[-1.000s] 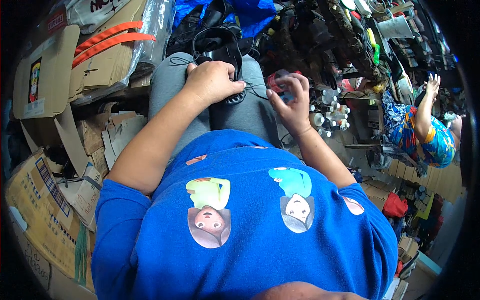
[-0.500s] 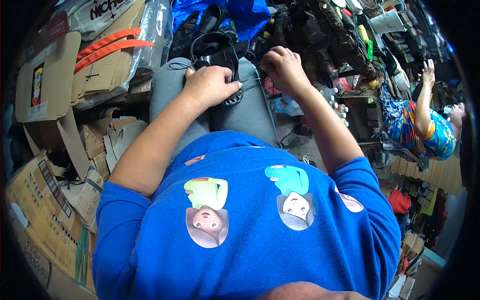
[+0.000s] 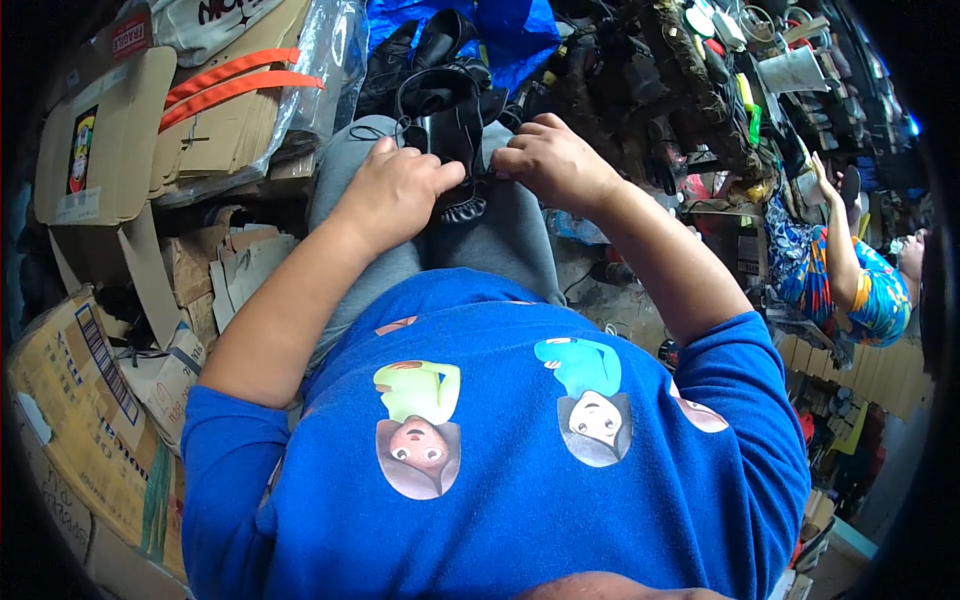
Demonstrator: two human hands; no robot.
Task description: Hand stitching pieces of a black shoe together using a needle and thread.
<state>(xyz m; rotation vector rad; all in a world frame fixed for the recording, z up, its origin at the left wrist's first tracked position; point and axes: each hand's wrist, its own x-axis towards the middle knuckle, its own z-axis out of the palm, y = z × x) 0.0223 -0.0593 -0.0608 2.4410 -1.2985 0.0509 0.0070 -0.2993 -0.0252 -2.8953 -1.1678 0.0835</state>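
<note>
A black shoe (image 3: 458, 130) rests on my lap, its opening away from me and its gathered toe (image 3: 463, 210) nearest my body. My left hand (image 3: 400, 190) is closed on the shoe's left side, thumb pointing right across it. On the right, the fingers of my right hand (image 3: 560, 165) are pinched together close to the shoe. A thin black thread runs between that hand and the shoe, though its end is hidden by the fingers. Another loop of dark thread (image 3: 368, 131) lies over my left knee (image 3: 345, 165).
More black shoes (image 3: 445, 35) lie beyond my knees by a blue plastic sheet (image 3: 515, 45). Cardboard boxes (image 3: 100, 140) and orange strips (image 3: 240, 85) crowd the left. Cluttered tools (image 3: 745, 95) fill the right, where another person (image 3: 850, 260) sits holding a dark sole-shaped piece (image 3: 850, 190).
My right hand has come down and left, close to the shoe, and the thread stretched from it has shortened. My left hand still grips the shoe. The other person's hand has shifted.
</note>
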